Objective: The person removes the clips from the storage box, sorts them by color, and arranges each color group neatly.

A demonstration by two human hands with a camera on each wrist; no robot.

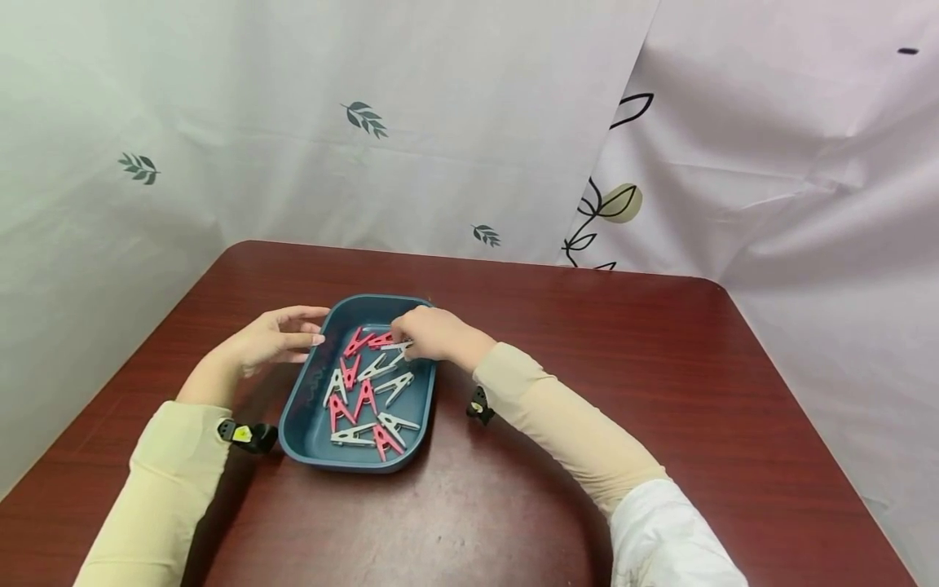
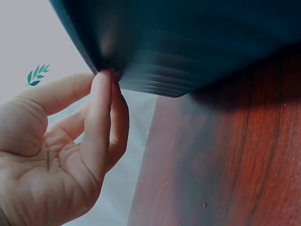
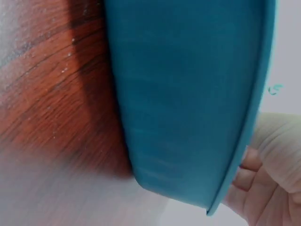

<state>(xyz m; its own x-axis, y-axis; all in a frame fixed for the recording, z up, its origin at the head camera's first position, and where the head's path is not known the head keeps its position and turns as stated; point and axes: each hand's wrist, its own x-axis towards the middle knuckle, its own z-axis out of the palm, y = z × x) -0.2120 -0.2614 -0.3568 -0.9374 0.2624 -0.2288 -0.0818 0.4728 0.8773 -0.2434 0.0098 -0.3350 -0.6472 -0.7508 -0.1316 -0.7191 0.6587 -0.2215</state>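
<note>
Pale yellow cloth sleeves (image 1: 161, 489) come in nearest to me, a looser white sleeve (image 1: 667, 534) showing over the right one. At the far left of a dark teal, rounded rectangular tray (image 1: 345, 467), the person's left hand (image 1: 267, 338) has its fingers extended, the fingertips touching the rim without wrapping it. From the far right, the right hand (image 1: 436, 333) reaches over the edge, its fingers bent down among the clips beside a white plastic clothespin (image 1: 396, 346); I cannot tell whether they pinch it, since the tray wall hides them from the right wrist's side. Around and nearer lie pink plastic clothespins (image 1: 365, 397) and more white ones, scattered flat over the tray floor. A small black device (image 1: 253, 436) sits at the left wrist, and another at the right. Under the tray spreads a glossy reddish-brown wooden table (image 1: 631, 342); beyond hangs a white leaf-printed curtain (image 1: 440, 122).
</note>
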